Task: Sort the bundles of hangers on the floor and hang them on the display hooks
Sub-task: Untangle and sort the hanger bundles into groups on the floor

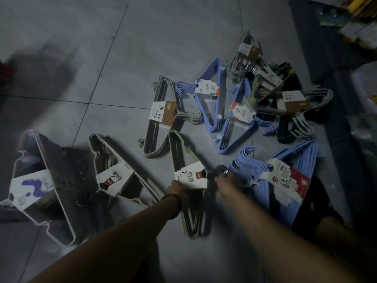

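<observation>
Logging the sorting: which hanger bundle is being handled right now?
The beige bundle at bottom centre: left hand grips its label, right hand its hooks. No other bundle is held.

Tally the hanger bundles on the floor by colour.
Blue bundles: 3
Pale bundles, beige, grey or whitish: 6
Dark bundles: at least 1, blurred pile
Total: at least 10

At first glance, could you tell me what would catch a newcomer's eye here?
Two hands meet low in the centre: the left hand holds a beige bundle by its label, the right hand at its hooks. Blue bundles stand out on the grey floor, centre and right.
</observation>
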### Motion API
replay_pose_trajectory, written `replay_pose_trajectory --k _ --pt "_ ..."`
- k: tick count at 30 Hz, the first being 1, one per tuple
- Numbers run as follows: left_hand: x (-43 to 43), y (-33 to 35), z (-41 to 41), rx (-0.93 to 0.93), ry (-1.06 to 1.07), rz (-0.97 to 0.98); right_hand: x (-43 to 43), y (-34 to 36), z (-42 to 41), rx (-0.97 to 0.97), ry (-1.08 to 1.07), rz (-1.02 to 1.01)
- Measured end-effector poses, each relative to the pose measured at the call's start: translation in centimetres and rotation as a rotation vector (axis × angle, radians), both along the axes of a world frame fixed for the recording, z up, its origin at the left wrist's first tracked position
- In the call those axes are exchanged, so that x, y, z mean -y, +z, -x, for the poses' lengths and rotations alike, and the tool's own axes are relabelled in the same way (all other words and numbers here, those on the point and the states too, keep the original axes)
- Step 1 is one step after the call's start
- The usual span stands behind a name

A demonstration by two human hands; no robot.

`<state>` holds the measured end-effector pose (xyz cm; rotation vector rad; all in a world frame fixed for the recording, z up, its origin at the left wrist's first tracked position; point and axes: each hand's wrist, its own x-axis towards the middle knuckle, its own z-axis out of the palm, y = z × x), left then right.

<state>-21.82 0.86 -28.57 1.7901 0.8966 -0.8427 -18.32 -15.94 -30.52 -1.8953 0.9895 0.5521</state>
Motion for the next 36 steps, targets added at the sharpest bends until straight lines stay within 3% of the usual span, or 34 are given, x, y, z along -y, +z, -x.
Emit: replay_pose_trajectory --k 3,5,7,10,12,15,19,23,27,36 --pt "0.1 0.2 0.0 -0.026 -0.183 -0.104 0.6 -0.5 0.4 -0.037 -0.002 -0.067" --pt "0.2 0.7 -0.3 -0.011 -0.165 -0.129 1.1 -0.1 0.6 -0.082 -0.069 -0.074" --pt "0.6 1.8 -1.2 0.047 -0.159 -0.176 1.5 1.1 0.7 -0.096 0.053 -0.043" --pt "1.1 4.6 -3.6 0.160 -0.463 -0.410 2.4 4.8 0.0 -0.084 0.222 -0.119" --pt "1.9 6.8 -6.5 0.206 -0.660 -0.449 3.6 8.2 -1.5 0.070 0.363 -0.180" --pt "4.1 10.3 -11.8 0.366 -0.901 -0.472 6.9 14.4 -5.5 0.233 0.691 -0.036" --pt "9.1 14.6 -17.4 0.508 -1.137 -0.504 12.2 19.4 -12.2 0.191 0.882 0.175" --pt "14.4 14.1 -20.6 0.526 -1.160 -0.512 16.3 18.8 -18.5 0.150 0.731 0.234" --pt "18.7 10.9 -22.3 0.489 -1.216 -0.409 16.5 15.5 -23.2 0.320 0.596 0.235" --pt "21.4 4.1 -25.4 0.529 -1.061 -0.360 16.1 8.5 -27.5 0.143 0.757 0.222"
